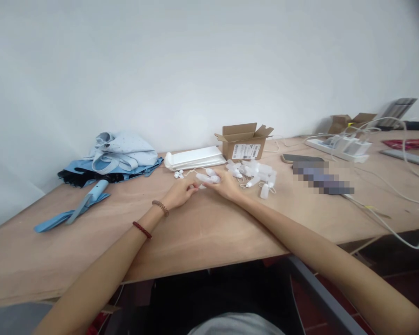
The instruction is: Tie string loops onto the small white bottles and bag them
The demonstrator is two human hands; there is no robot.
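Observation:
My right hand (226, 186) is closed around several small translucent white plastic pieces (206, 178), which stick out past its fingers to the left. Close beside it, my left hand (179, 192) has its thumb and fingers pinched together; whatever lies between them is too small to make out. Just beyond my left hand are some little white bits (179, 174), with a thin white cord (194, 170) running near them. To the right of my right hand lies a loose pile of similar translucent pieces (256, 171), several with thin white loops.
Behind the pile stands an open cardboard box (244, 144), with flat white packets (193, 158) to its left. Blue folded fabric (125, 153) and a light-blue handle (97, 190) lie left. On the right are a dark phone (302, 158), a power strip (338, 148) and trailing white cables.

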